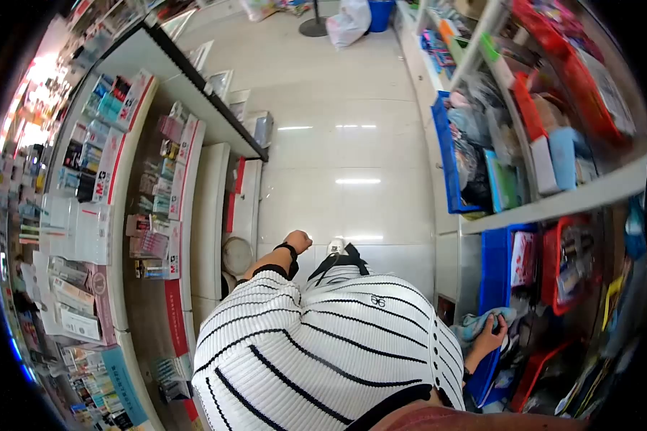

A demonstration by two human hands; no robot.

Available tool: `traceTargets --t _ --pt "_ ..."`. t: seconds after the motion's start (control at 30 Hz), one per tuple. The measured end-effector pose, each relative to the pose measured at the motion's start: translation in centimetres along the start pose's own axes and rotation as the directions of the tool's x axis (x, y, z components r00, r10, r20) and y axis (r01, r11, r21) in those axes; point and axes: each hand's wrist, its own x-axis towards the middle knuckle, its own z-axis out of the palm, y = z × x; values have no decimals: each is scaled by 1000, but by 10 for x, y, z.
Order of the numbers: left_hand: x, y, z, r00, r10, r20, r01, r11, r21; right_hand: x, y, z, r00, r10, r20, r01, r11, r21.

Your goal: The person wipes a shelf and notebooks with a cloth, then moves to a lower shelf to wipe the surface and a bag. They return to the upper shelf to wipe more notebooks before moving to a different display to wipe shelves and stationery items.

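Observation:
My left hand (298,241) hangs over the aisle floor with its fingers curled in, and nothing shows in it. A black band circles that wrist. On the other side, my right hand (487,337) reaches to the edge of a blue basket (487,373) on the shelf. Its fingers are pinched on a crumpled light blue-grey cloth (471,327), which drapes over the basket's side. Part of the cloth lies behind the fingers.
Shelves of boxed pens (111,165) line the left. On the right, more shelving carries a blue bin (449,158) and a red basket (564,266). A tiled floor (345,151) runs ahead to a white plastic bag (350,25) and a blue bucket (381,14).

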Motion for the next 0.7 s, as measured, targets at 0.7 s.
traceTargets --t 0.7 --pt "78 -55 -155 986 -22 -167 -26 960 -279 112 -223 286 933 -63 354 -149 828 541"
